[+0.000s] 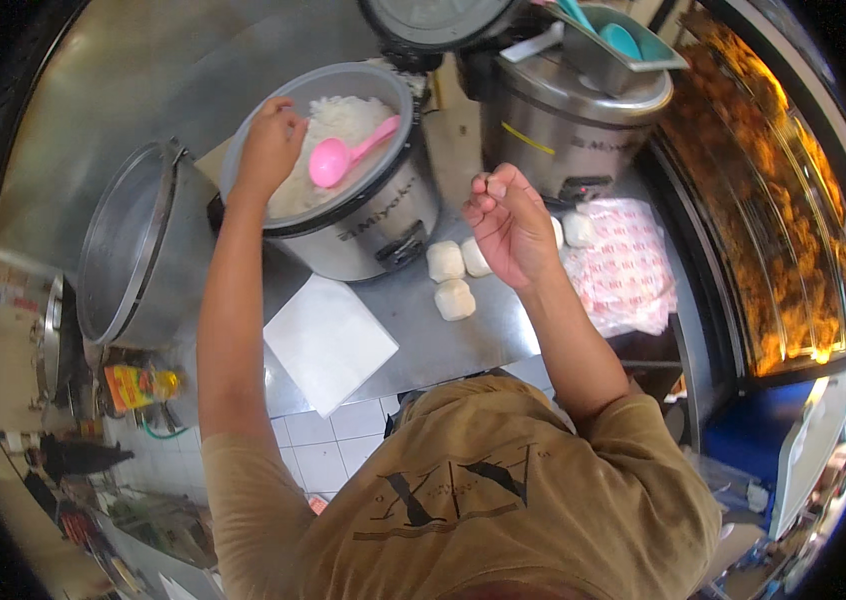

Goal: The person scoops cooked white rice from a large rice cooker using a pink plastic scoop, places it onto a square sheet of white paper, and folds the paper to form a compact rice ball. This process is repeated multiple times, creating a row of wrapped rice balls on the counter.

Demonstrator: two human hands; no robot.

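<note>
A large rice cooker (370,244) stands uncovered, with white rice (348,116) inside and a pink plastic ladle (331,161) lying on the rice. My left hand (273,142) is over the left side of its pot, fingers bent; whether it grips anything cannot be told. My right hand (509,217) is raised above the steel counter, thumb and fingertips pinched together, with no object clearly visible between them. Below and beside it sit several white wrapped rounded portions (455,300). A stack of white paper sheets (329,341) lies at the counter's front edge.
Printed wrapping paper (621,262) lies right of the portions. Behind stands a second rice cooker (550,127), bearing a metal container (618,67) with turquoise utensils. A big metal pot (126,247) is at left. A lit glass display case of fried food (775,202) borders the right side.
</note>
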